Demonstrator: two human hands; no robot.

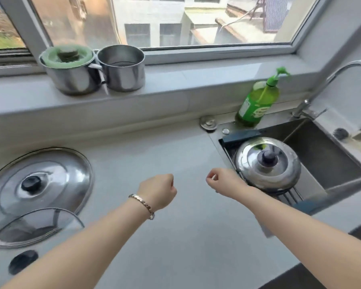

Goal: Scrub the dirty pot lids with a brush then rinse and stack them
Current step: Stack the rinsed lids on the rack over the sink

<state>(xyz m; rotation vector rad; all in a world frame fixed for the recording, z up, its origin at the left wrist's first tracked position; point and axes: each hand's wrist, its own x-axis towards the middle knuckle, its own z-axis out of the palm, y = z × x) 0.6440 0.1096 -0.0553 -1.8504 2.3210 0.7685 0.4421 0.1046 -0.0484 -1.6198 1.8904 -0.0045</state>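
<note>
Left grip [157, 191] is hovering over the worktop [175, 236], curled in an empty fist; right grip [223, 180] is curled too, on what, if anything, I cannot tell.
A steel lid [267, 161] is sitting knob-up on a rack [290, 197] across the sink [321, 155], just beside the right grip; a bigger lid [38, 184] is lying at the worktop's left, a glass lid [35, 222] overlapping its near edge.

Windowsill [196, 80]: two steel pots side by side. Left pot [71, 78] topped with green cover, dark item on it. Right pot [122, 69] uncovered. Green pump bottle [256, 101] stands at back-left corner of sink [325, 149]. Gooseneck tap [331, 80] behind sink. Round metal fitting [208, 122] set in worktop [175, 155], near bottle. Window [175, 21] above sill, buildings beyond.
</note>
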